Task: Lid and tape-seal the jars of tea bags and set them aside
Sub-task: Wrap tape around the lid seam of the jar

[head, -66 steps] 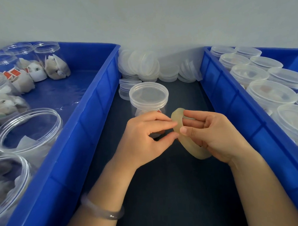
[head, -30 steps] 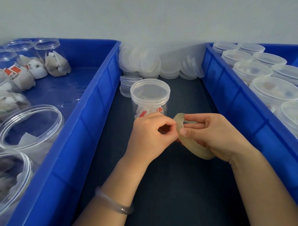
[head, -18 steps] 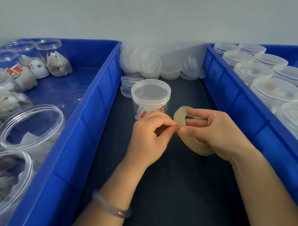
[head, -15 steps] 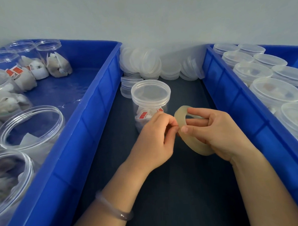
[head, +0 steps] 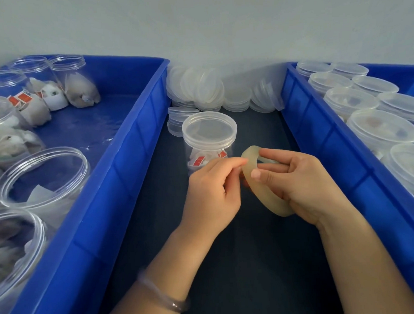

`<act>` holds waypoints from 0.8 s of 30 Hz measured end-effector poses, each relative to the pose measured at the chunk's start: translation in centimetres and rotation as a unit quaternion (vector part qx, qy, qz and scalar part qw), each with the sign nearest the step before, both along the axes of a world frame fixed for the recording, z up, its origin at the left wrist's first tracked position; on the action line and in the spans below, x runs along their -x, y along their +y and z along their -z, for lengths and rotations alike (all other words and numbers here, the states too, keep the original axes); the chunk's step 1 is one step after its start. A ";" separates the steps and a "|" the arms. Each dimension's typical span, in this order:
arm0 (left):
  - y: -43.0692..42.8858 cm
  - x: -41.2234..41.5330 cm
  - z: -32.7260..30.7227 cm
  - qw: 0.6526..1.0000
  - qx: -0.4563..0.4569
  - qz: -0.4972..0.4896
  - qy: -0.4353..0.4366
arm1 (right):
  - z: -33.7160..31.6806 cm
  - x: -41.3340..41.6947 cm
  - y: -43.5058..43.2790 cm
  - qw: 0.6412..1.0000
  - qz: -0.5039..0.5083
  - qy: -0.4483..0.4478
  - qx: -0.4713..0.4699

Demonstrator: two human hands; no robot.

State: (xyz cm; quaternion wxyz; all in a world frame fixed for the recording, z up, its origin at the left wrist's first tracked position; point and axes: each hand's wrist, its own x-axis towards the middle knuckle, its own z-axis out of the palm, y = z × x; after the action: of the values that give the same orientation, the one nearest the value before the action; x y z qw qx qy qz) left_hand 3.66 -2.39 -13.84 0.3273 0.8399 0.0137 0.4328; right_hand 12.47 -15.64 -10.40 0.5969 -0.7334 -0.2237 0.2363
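Right hand (head: 303,184) has the tape roll (head: 266,197) properly clamped: fingers hooked through the hole, thumb pressed on the outer face, roll standing on edge just right of centre frame. Left hand (head: 212,192) is pinched up against the top of the roll, thumb and forefinger nipping at the outer wrap. Looks to me like hunting for the tape end. I honestly can't tell if a free end has lifted, since clear tape on clear tape is too hard to see.

Right behind the knuckles, mid-frame, sits the jar (head: 209,142) with its lid on and tea bags visible through the wall, upright on the dark mat (head: 252,261) between the two bins. Neither hand is touching it.

So my read: lidding's done for this one and the taping step is only starting. Next move needs a peeled end pulled out, stuck over the lid seam, and the jar turned or the roll walked around it.

Left bin (head: 131,159) holds open jars (head: 42,176) waiting their turn. Right bin (head: 323,148) is packed with lidded jars (head: 383,132), so that's probably where this one goes. Loose lids (head: 199,89) are heaped at the top centre against the wall.
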 end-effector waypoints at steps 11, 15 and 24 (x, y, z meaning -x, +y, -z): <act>0.6 0.2 -0.2 0.996 -0.007 0.024 0.089 | -0.2 0.2 -0.2 0.998 -0.012 -0.054 0.039; 0.3 0.1 -0.5 0.991 -0.024 0.021 0.126 | -0.1 0.2 -0.2 0.996 -0.016 -0.062 0.054; 0.3 0.5 -0.9 0.988 0.099 0.086 0.085 | -0.6 0.2 -0.4 0.999 -0.028 -0.031 0.007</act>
State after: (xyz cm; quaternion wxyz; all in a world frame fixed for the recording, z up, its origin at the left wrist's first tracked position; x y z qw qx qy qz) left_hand 3.16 -2.09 -12.99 0.4423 0.8353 0.0117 0.3265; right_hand 12.25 -16.06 -9.83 0.5773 -0.7381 -0.2608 0.2323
